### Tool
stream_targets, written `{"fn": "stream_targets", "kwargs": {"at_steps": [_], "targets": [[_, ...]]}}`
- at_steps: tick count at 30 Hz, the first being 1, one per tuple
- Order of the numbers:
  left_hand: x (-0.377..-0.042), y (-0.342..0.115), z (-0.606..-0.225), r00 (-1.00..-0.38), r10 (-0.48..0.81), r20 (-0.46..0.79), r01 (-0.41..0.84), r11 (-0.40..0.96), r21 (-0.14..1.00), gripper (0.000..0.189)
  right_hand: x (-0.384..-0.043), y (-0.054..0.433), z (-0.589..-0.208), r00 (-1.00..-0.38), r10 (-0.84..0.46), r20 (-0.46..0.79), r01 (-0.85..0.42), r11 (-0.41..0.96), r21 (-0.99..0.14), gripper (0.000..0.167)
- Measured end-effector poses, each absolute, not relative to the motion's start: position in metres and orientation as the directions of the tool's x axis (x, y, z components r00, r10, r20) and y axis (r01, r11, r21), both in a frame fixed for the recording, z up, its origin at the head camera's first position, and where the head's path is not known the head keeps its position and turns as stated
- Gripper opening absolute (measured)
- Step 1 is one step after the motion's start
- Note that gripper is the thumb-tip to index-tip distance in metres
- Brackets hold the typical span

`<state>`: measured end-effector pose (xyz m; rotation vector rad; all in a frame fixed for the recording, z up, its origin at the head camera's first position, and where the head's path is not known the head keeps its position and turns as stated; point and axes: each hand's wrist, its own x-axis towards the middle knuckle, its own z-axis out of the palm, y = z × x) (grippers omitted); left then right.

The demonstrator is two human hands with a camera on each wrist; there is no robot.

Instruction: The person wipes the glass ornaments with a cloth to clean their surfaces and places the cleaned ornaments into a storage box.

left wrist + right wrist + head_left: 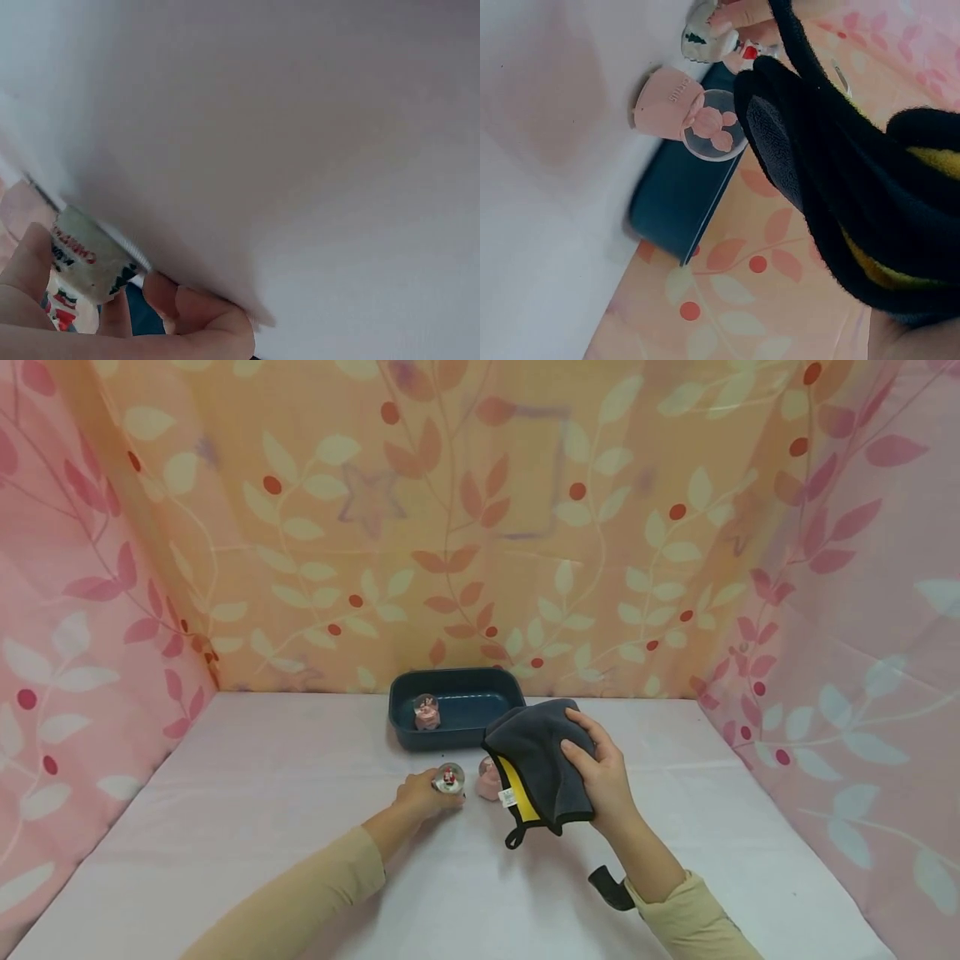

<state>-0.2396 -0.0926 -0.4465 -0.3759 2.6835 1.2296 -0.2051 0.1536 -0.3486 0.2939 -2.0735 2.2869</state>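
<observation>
My left hand [416, 795] grips a small snow globe [449, 778] with a red and white figure inside. In the left wrist view its pale base [94, 255], with red and dark lettering, sits between thumb and fingers. My right hand [611, 781] holds a folded cleaning cloth [543, 760], dark grey outside and yellow inside, with a black edge and a hanging loop. A pink snow globe [489, 781] stands between the two hands, partly behind the cloth in the head view. The right wrist view shows its pink base [664, 105] and the rounded pink figure in its dome.
Behind the hands is a dark blue rectangular tray [472, 742]. Another pink snow globe [427, 714] stands in its left part. A black strap [611, 889] hangs by the right sleeve. Leaf-patterned cloth walls [450, 560] enclose the white table [285, 777] at the back and sides.
</observation>
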Motion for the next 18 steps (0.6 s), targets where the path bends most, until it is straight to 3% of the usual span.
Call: {"fn": "stream_targets", "kwargs": {"at_steps": [9, 18], "targets": [[-0.240, -0.098, -0.443, -0.931, -0.154, -0.332, -0.366, 0.382, 0.849, 0.065, -0.207, 0.154, -0.350, -0.981, -0.099, 0.167, -0.156, -0.109, -0.982, 0.047], [-0.228, -0.100, -0.425, -0.924, -0.111, -0.365, -0.380, 0.185, 0.906, 0.051, -0.207, 0.157, -0.350, -0.983, -0.093, 0.161, -0.151, -0.106, -0.983, 0.047]]}}
